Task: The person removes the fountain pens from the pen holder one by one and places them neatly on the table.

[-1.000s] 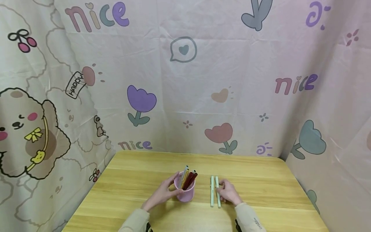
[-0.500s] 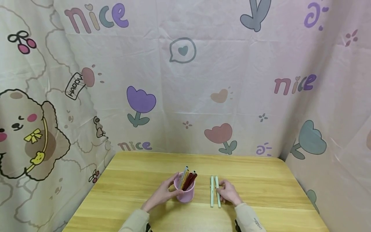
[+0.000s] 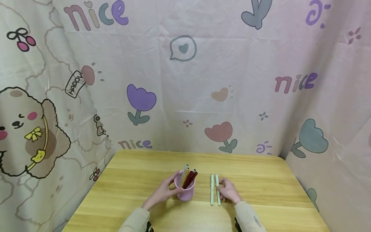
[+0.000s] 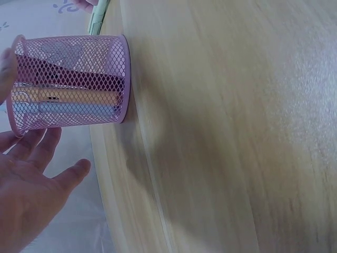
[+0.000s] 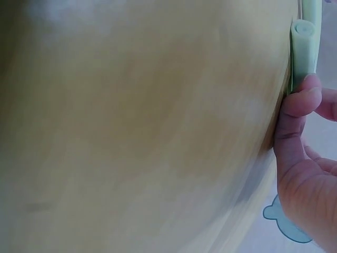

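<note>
The word "nice" can be read three times on the printed cloth (image 3: pixel 185 87): at the upper left, at the lower left just above the counter (image 3: pixel 136 164), and at the right. "HAPPY" can be read once, on a small banner printed at the left. Small dark lettering is borne by the right sleeve (image 3: pixel 246 214), but it is too small to be made out.

One pink mesh cup (image 3: pixel 186 195) is seen standing on the counter. It is held by the left hand (image 3: pixel 163 191), with thumb and fingers curved round its upper part; the little finger is held out, away from the mesh. Several pens are contained in the cup: one pale blue pen (image 4: pixel 68 108), one orange-yellow pen (image 4: pixel 73 96) and dark red pens (image 3: pixel 189 180), of which two seem to be shown. About five ends can be counted above the rim, though overlap leaves the total unsure.

Two pale green pens (image 3: pixel 212 193) are laid side by side to the right of the cup, nearly parallel. The right-hand one is pinched between thumb and fingertips by the right hand (image 3: pixel 229 191); the other is left untouched.
</note>
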Action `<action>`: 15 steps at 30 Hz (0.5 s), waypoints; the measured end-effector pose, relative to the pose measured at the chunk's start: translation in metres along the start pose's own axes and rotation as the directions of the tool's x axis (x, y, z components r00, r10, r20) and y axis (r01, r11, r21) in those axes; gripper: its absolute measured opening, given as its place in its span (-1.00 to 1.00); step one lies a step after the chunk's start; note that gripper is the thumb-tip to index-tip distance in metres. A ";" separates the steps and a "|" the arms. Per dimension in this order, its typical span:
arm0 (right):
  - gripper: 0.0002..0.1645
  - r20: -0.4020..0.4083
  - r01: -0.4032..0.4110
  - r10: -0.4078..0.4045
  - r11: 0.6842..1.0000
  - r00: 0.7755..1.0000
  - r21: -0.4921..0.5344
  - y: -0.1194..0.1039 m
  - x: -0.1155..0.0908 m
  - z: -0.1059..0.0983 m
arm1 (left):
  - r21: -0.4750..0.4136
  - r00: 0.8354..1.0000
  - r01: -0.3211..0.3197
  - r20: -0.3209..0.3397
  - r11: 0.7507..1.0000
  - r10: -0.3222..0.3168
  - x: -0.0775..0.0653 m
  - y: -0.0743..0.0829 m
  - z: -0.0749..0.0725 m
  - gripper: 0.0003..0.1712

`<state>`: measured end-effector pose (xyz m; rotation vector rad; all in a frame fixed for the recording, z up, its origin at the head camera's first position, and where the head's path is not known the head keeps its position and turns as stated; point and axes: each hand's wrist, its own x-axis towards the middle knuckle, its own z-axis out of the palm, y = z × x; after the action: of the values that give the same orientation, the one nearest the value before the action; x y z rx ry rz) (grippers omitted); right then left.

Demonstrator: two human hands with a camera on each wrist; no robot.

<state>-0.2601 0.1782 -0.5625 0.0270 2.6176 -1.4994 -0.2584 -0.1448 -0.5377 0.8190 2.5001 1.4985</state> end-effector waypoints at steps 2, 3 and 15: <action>-0.61 0.001 -0.001 0.001 1.000 1.000 0.001 0.000 0.001 -0.001 | 0.000 1.000 -0.004 0.002 1.000 0.004 0.000 0.001 0.000 0.04; -0.61 0.000 0.003 -0.003 1.000 1.000 0.002 0.000 0.001 -0.001 | -0.001 1.000 0.001 0.001 1.000 -0.001 0.001 0.001 0.000 0.04; -0.63 -0.005 0.002 -0.002 1.000 1.000 0.000 0.001 0.000 0.001 | 0.032 0.998 0.055 -0.015 0.998 -0.055 0.000 0.005 0.000 0.07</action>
<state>-0.2604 0.1781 -0.5637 0.0277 2.6226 -1.5023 -0.2571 -0.1429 -0.5337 0.7401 2.5414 1.4561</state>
